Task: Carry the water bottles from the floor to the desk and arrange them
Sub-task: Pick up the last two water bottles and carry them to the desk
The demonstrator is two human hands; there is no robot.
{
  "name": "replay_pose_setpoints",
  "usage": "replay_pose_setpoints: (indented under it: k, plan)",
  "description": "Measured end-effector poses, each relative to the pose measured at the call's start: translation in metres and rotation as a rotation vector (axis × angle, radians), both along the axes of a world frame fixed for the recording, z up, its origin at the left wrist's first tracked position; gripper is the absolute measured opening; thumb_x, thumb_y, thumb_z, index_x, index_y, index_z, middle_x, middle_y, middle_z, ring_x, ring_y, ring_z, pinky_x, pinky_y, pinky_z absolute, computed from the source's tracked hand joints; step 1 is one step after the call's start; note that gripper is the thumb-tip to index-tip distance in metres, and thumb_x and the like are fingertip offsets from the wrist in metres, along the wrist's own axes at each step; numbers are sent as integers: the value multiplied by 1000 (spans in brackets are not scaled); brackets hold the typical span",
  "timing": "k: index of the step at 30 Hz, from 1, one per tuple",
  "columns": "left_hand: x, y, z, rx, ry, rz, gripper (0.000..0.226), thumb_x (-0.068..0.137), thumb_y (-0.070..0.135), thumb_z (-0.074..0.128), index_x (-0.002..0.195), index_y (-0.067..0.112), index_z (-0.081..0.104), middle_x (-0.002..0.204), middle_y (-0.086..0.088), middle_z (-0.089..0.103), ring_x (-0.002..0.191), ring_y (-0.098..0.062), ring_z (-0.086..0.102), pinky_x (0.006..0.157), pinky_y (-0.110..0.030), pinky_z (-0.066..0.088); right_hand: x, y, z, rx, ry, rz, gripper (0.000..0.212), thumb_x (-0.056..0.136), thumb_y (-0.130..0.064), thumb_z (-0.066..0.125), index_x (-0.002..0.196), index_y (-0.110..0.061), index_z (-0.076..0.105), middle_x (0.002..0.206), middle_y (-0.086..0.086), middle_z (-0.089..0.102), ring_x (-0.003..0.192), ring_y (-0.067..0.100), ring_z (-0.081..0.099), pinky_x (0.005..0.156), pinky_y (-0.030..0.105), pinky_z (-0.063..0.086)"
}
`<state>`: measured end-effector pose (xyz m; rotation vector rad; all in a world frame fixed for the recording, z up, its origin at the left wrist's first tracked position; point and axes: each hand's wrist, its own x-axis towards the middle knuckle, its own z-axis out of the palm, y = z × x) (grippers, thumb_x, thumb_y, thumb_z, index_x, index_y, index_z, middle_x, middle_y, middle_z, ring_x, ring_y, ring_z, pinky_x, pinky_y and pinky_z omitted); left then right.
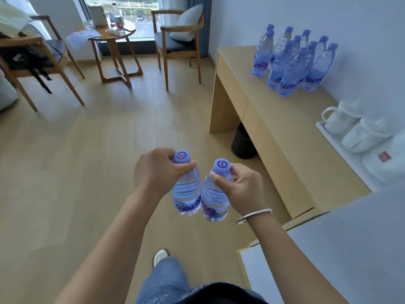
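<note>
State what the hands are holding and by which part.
Left hand grips one bottle by the neck, just under its cap. Right hand pinches a second bottle the same way.

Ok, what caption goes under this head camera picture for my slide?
Each hand, left hand and right hand, grips a clear purple-capped plastic water bottle near the light wooden desk.

We hold both forearms out ahead of us, bare, angled inward so the hands nearly meet. Our left hand (157, 172) grips a bottle neck just under the cap, fingers (186, 166) curled round it. Our right hand (243, 189) pinches another the same way, a bangle (254, 215) on that wrist.
</note>
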<state>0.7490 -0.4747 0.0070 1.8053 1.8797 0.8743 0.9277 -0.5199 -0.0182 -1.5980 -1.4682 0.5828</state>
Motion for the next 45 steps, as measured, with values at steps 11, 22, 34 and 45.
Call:
replay_pose_setpoints:
  k: [11,22,34,45]
  plan:
    - [-2,233,11,18,53,-208,56,61,46,76,48,13,33,47,0,26,49,-17,23,46,-26,21,-9,189,10,-18,97,-229,35,70,-42,63,70,-7,66,65,10,61,65,27,56,62,39,46]
    - [60,420,22,58,36,-445,54,61,45,77,45,16,34,42,5,28,45,-14,26,46,-21,22,44,328,6,-44,131,-632,34,74,-33,73,67,-2,60,56,14,49,56,17,38,54,35,40]
    - [225,562,23,108,72,-556,52,58,54,73,58,7,51,47,0,41,51,-18,35,48,-26,30,178,489,11,59,56,-729,37,75,-34,73,78,3,65,66,17,60,67,31,51,67,41,45]
    - [324,638,10,50,165,-743,51,62,54,70,53,16,37,47,3,39,47,-15,33,45,-25,26,235,552,-9,0,73,-891,24,75,-31,74,81,-8,68,77,7,68,72,19,56,72,32,46]
